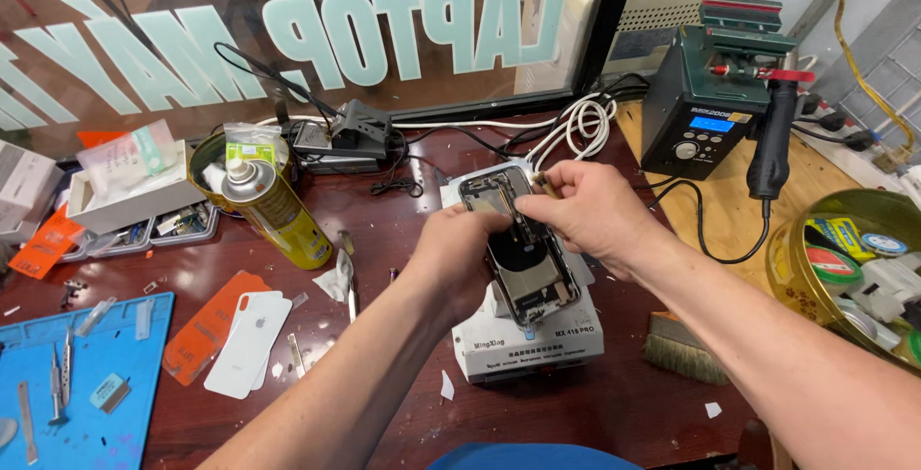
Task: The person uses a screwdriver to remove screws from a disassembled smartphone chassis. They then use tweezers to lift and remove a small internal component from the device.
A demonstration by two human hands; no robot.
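An opened phone point(526, 257), its back removed and inner parts bare, lies on a white box-shaped machine point(537, 340) at the middle of the dark red table. My left hand point(459, 257) grips the phone's left edge, fingers curled over it. My right hand point(593, 213) hovers at the phone's upper right, pinching a small thin tool point(543, 183) whose tip meets the frame near the top. A white phone back cover point(249, 343) lies to the left, resting on an orange sheet.
A yellow spray can point(276, 213) lies at the left. A blue work mat point(82, 384) with tweezers fills the near left corner. A green hot-air station point(715, 96) stands at the far right. A round tin point(849, 269) of tape rolls and a brush point(683, 347) sit right.
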